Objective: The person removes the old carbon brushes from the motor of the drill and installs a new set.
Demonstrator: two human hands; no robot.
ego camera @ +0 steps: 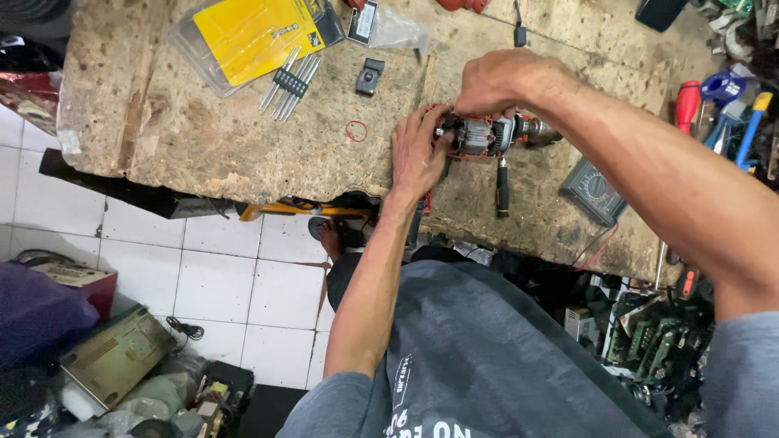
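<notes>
- A person bends over a worn, stained worktop (pixel 227 146), both bare hands on an opened power drill (pixel 487 136) lying on its side near the front edge, its motor windings exposed inside a red housing and its metal chuck pointing to the person's right
- The left hand (pixel 415 154) lies flat against the rear end of the drill, fingers (pixel 422 122) held together and pressed on the red housing
- The right hand (pixel 495 81) comes down from above, fingers curled and pinched on the top of the motor section; what the fingertips grip cannot be told
- A screwdriver with a black handle (pixel 503 188) lies on the worktop just in front of the drill, tip touching or nearly touching it
- A small red rubber ring (pixel 356 130) sits to the left of the left hand, near but apart from it
- Farther back, a set of slim steel bits in a black holder (pixel 290 81) rests beside a clear plastic case with a yellow card (pixel 251 36), with a small black part (pixel 370 76) just to their right
- An analogue multimeter (pixel 594 191) lies at the right end of the worktop, well apart from the hands
- White floor tiles (pixel 219 276) show below the worktop edge
</notes>
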